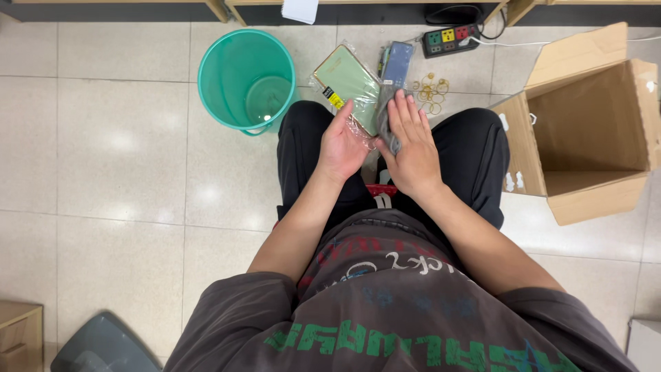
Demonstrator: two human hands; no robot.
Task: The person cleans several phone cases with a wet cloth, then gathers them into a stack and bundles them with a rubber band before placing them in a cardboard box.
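The left hand [342, 143] pinches the green case's [348, 83] clear wrapper; right hand [411, 145] fingers press flat together on a dark case [387, 114]; slick plastic could slip floorward

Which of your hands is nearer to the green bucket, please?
Left. The left hand is just right of the bucket, holding a green packet; the right hand is farther right.

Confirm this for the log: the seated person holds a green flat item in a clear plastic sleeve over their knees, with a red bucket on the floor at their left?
Not quite. In the head view the bucket is teal green, not red. The rest stands: the left hand holds the sleeved green item, and the bucket sits at their left.
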